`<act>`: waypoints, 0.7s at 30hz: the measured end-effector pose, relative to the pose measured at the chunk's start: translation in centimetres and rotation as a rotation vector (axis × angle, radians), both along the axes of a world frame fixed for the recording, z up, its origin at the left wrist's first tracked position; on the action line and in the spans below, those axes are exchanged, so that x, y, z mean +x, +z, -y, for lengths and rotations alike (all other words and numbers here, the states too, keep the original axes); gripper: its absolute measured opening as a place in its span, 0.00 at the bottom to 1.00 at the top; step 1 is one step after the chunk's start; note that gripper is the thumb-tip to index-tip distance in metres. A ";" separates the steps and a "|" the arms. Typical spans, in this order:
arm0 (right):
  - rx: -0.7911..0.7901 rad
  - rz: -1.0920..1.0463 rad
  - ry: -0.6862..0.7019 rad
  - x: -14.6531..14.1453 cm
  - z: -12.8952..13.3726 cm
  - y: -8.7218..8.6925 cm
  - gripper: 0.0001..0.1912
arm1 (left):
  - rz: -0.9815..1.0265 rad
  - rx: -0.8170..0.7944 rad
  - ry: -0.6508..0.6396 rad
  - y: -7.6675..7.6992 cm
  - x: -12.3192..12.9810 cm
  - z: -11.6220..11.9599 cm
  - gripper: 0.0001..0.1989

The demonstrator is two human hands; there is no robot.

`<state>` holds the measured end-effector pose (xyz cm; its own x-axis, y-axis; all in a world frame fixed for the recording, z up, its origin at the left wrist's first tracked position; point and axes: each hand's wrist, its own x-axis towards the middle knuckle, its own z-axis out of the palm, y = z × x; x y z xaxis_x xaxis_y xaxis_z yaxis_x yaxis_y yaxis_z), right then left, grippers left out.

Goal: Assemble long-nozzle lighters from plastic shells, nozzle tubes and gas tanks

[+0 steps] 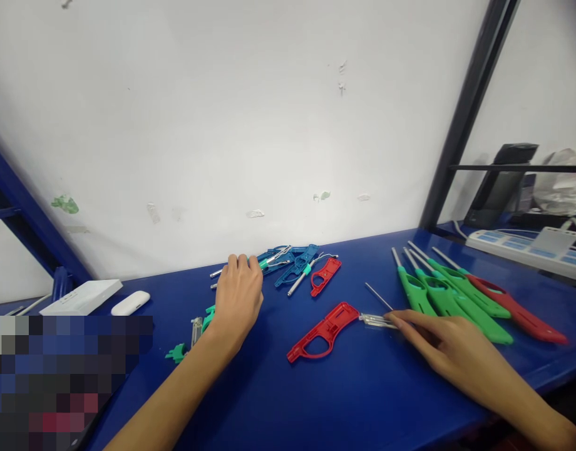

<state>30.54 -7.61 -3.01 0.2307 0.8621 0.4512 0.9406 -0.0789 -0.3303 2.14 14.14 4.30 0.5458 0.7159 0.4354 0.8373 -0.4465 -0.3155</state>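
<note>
My right hand (438, 344) pinches a clear plastic lighter fuel tank (376, 321) between thumb and fingers. The tank's far end is close to the handle of a red lighter shell half (323, 335) lying on the table. A thin metal rod (378, 295) lies just beyond my right fingers. Farther back, my left hand (241, 291) is closed with its fingers curled down at metal lighter tubes (216, 273); its fingertips are hidden. Green plastic parts (176, 352) and another clear tank (196, 330) lie beside my left forearm.
Blue shell halves (297, 266), a smaller-looking red shell half (325, 277) and a wired tube (302, 275) lie near the wall. Several green lighters (457, 294) and a red lighter (523, 310) are at right. A white case (131, 303), white box (84, 297) and power strip (527, 250) flank the area.
</note>
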 end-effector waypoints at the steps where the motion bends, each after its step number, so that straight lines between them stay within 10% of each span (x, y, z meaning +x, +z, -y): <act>1: 0.001 0.002 0.000 0.0 0.0 0.0 0.23 | 0.007 0.025 -0.006 0.2 0.0 0.3 0.17; 14: -0.052 0.026 -0.005 0.2 0.2 -0.2 0.26 | 0.243 0.275 -0.448 0.6 -0.9 3.7 0.13; 21: -0.110 0.036 0.004 0.6 0.2 -0.3 0.20 | 0.373 0.151 -0.657 -1.1 -1.9 4.5 0.09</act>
